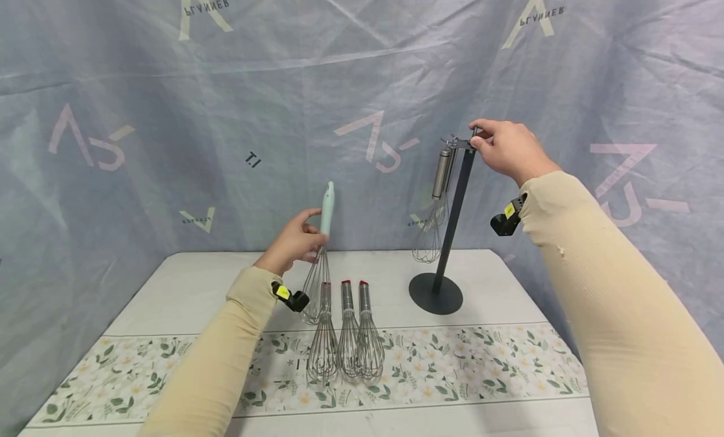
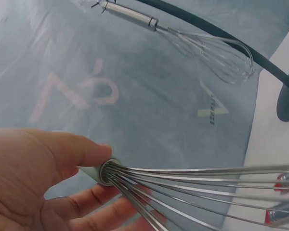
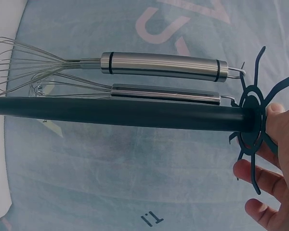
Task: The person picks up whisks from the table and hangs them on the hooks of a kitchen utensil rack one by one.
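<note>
"Six whisks in view; how far along do we judge the hanging to be above this tabletop (image 1: 203,280)?"

"About a third: the dark stand (image 1: 455,217) carries two steel-handled whisks (image 3: 159,66). Not yet hung are one mint-handled whisk (image 1: 326,223), held left of the stand in the head view, and three red-tipped whisks (image 1: 348,311), side by side on the tabletop."

"Which way does the mint-handled whisk point?"

"Handle up, wires down; we read its long axis as near upright, its top leaning slightly rightward."

"And the hands?"

"We see the left hand (image 1: 300,239) clamped on the lower handle, thumb opposing fingers; the right hand (image 1: 511,149) pinches the stand's hooked top (image 3: 251,115)."
</note>
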The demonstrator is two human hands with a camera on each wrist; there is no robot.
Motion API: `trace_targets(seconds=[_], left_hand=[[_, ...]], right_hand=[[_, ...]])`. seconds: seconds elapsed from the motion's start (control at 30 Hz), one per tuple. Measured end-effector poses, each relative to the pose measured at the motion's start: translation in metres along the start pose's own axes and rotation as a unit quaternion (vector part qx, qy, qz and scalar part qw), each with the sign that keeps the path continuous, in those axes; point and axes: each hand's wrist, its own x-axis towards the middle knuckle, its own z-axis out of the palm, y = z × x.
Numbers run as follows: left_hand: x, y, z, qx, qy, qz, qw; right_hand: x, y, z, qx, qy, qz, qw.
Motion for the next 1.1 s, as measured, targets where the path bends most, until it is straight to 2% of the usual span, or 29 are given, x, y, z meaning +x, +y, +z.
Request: trace_targets(seconds=[0.2, 0.47, 0.87, 1.1], left_hand=[[0.006, 0.023, 0.009, -0.004, 0.000, 0.024, 0.9997], [0.013, 0.053, 0.022, 0.032, 0.007, 0.065, 0.9973], [0.023, 0.099, 0.056, 0.076, -0.009, 0.120, 0.9899], [0.027, 0.113, 0.075, 0.106, -0.018, 0.148, 0.9831]], right_hand=[[0.000, -0.001, 0.000, -0.004, -0.001, 0.000, 1.0000], [-0.001, -0.002, -0.001, -0.004, 0.003, 0.002, 1.0000], [-0.001, -0.001, -0.001, -0.005, 0.006, 0.000, 1.0000], [0.000, -0.002, 0.000, -0.006, 0.008, -0.001, 1.0000]])
